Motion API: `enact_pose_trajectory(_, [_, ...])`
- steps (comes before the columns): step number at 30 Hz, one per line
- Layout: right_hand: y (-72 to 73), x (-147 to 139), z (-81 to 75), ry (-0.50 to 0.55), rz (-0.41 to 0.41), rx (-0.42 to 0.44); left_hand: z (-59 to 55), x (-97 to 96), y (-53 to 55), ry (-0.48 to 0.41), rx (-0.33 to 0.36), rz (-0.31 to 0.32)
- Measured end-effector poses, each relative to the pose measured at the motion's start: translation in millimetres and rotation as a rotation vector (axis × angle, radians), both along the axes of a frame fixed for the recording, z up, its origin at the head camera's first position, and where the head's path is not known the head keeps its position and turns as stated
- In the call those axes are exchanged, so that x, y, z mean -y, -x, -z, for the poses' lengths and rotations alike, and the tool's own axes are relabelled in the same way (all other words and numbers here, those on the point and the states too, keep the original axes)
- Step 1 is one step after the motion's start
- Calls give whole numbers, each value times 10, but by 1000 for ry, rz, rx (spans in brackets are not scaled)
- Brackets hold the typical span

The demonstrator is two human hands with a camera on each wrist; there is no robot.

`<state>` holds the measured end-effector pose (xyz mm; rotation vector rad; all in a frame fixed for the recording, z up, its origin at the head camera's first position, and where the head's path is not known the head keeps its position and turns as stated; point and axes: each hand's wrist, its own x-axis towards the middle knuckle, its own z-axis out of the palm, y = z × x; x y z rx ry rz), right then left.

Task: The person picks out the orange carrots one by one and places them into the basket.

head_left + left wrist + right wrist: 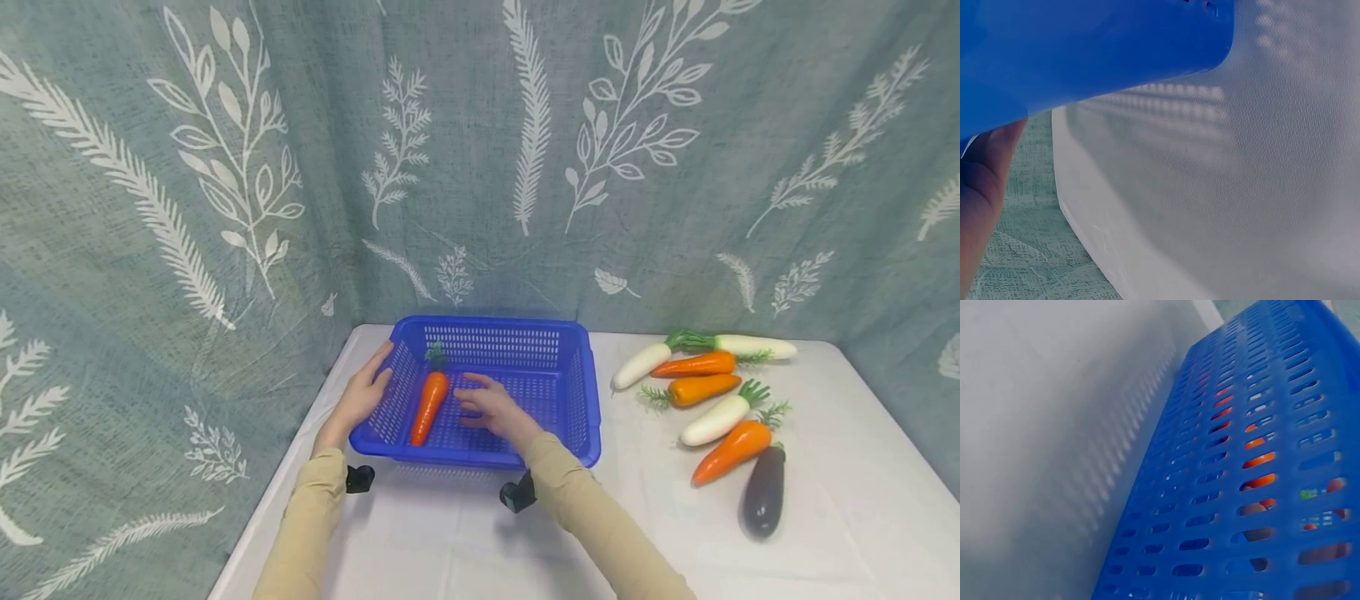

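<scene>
A blue plastic basket with slotted walls stands on the white table. One orange carrot with a green top lies in its left part. My left hand is at the basket's left rim, fingers extended along it and thumb apart; in the left wrist view part of that hand is hidden behind the blue rim. Over the inside of the basket, right of the carrot, my right hand has its fingers spread and holds nothing. The right wrist view shows orange through the slots of the basket wall.
Right of the basket lie several vegetables: white radishes, more carrots and a dark eggplant. A patterned green curtain hangs behind and to the left of the table.
</scene>
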<state>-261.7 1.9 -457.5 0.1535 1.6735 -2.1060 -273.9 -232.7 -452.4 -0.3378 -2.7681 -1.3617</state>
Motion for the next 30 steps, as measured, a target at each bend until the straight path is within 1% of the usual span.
enact_pose_trajectory(6, [5,-7,0,45,44,36,-5,-4,-5,-10,7,1])
enact_pose_trajectory(12, [-19,-25,-35,85,50,48,-7,-6,-19,-6,3,0])
enact_pose_trajectory(15, [-36,-43,-76,107,43,54,-13,-8,-24,0,1,-2])
enact_pose_trajectory(20, [-57,-83,-158,133,11,58,-11,-4,-3,4,-11,-1])
enact_pose_trajectory(26, [-84,-137,-248,114,-18,34,-13,-16,2,4,-19,0])
enact_pose_trajectory(30, [-114,-183,-269,112,-44,18,-9,-24,-7,5,-8,-3])
